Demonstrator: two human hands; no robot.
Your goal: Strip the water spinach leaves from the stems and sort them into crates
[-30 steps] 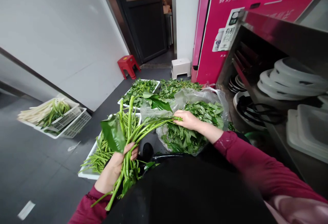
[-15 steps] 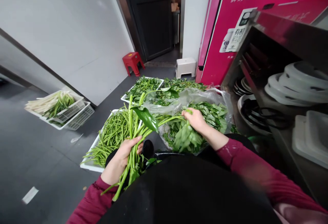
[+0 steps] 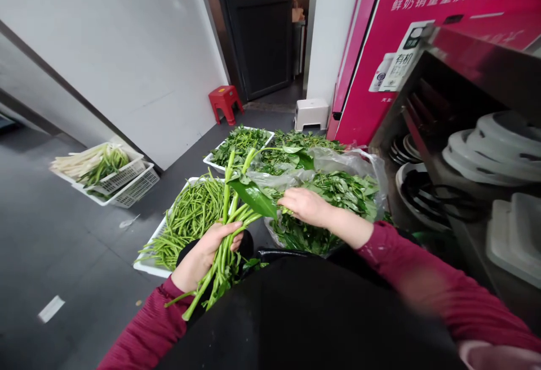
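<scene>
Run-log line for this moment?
left hand: gripping green stems | right hand: fingers curled at their far ends, hold unclear | nearby: bagged greens, white basket

The left hand (image 3: 220, 238) partly hides the stems (image 3: 228, 201). The right hand (image 3: 306, 207) covers part of the bagged leaves (image 3: 349, 192). At right, the pink panel (image 3: 380, 31) and white stack (image 3: 473, 158) are cut off.

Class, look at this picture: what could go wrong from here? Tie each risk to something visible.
1. The left hand grips several long stems in one bundle, so one might slip out.
2. The plastic bag is heaped with leaves right beneath the right hand; a knock could spill some.
3. A broad leaf among the held stems might drop into the nearby basket of thin green stalks.
</scene>
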